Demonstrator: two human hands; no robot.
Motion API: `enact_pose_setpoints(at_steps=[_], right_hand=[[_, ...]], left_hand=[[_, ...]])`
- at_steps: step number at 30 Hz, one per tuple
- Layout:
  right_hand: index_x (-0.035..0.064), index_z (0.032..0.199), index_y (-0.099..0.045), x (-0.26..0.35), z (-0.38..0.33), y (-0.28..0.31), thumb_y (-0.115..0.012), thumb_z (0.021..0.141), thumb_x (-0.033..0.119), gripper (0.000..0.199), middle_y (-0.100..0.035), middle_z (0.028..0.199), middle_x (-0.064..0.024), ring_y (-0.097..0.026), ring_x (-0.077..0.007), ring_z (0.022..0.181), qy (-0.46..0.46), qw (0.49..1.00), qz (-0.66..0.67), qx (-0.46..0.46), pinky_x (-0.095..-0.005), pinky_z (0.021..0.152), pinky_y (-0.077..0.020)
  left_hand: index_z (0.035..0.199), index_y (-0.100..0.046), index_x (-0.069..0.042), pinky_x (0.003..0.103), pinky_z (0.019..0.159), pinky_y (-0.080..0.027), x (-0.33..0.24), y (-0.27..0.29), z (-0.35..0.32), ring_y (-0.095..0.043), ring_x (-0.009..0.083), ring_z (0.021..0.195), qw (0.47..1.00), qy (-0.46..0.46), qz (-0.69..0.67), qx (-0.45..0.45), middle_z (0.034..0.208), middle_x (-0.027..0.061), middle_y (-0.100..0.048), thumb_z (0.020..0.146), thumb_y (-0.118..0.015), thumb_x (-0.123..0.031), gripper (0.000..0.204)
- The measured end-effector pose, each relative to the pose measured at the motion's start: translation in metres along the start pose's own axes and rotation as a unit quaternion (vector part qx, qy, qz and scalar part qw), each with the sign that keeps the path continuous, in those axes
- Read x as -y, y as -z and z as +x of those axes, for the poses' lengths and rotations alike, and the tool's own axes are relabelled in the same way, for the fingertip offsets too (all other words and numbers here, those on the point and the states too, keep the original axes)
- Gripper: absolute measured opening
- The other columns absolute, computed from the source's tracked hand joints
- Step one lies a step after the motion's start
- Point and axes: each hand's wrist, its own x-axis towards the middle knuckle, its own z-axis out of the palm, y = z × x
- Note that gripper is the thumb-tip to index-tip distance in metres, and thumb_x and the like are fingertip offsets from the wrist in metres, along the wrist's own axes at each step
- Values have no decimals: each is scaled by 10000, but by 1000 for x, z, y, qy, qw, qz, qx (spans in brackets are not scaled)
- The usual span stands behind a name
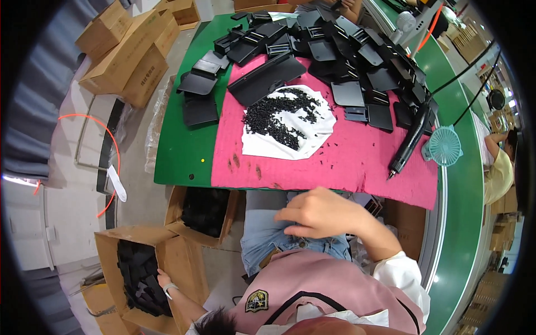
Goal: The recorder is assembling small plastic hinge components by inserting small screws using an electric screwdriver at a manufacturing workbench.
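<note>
Right hand (318, 215) hangs below the near edge of the counter (184, 156), over the lap — fingers loosely curled, pointing left, nothing held. Left hand (163, 277) reaches down into an open cardboard box (106, 251) on the floor at lower left, among flat black plastic parts (139, 279); fingers are buried there, so I cannot tell whether they grip anything. A second open box (177, 209) of dark parts sits just beside it, under the counter's near edge. On the counter: a pink mat (357, 162) along the near edge, a white sheet (262, 146) on it heaped with small black screws (279, 114), an electric screwdriver (410, 139) lying toward the mat's right end, and a pile of black plastic pieces (335, 44) across the far side.
</note>
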Motion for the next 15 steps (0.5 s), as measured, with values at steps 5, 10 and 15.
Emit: enact_pose_setpoints(at_steps=[5, 10, 15], right_hand=[[76, 1051, -611, -26, 34, 42, -661, 758, 121, 301, -652, 828, -88, -645, -271, 735, -14, 954, -198, -226, -374, 581, -505], [173, 1347, -444, -117, 93, 101, -626, 748, 33, 641, -448, 1370, -86, -385, -292, 1307, -124, 793, -549, -234, -427, 961, -419], [136, 1197, -578, -154, 107, 123, -619, 793, 86, 409, -567, 1229, -116, -534, -294, 1155, -83, 876, -423, -216, -372, 865, -488]], left_hand=[[977, -617, 100, 495, 843, -461, -50, 12, -21, -593, 445, 939, 994, -4, -5, -109, 983, 304, -626, 930, -451, -460, 586], [987, -625, 57, 387, 826, -475, -155, 39, -42, -605, 336, 901, 910, -204, -268, -242, 978, 215, -639, 901, -594, -216, 287], [968, -616, 62, 309, 808, -478, -239, 95, -94, -605, 210, 877, 813, -268, -478, -196, 948, 133, -651, 907, -585, -97, 173]])
